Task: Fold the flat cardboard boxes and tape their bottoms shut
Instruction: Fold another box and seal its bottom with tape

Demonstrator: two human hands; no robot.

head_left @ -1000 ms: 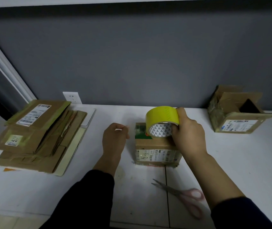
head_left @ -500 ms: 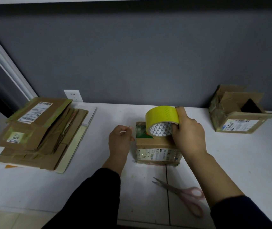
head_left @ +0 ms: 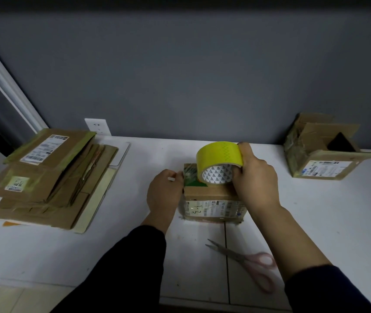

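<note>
a person's right hand (head_left: 254, 177) grips a roll of yellow tape (head_left: 219, 155), fingers curled over its outer band and into its patterned core, holding it upright over the top of a small cardboard box (head_left: 211, 201) that sits near the middle of a white table (head_left: 326, 222). the left hand (head_left: 164, 193) is against the box's left side with fingers curled; a small pale sliver shows at the fingertips, but whether they pinch anything cannot be told. pink-handled scissors (head_left: 243, 256) lie on the table just in front of the box, toward the right. a stack of flat cardboard boxes (head_left: 51, 177) lies at the far left, well apart, and an assembled box (head_left: 324, 152) with open flaps stands at the back right by the grey wall.
</note>
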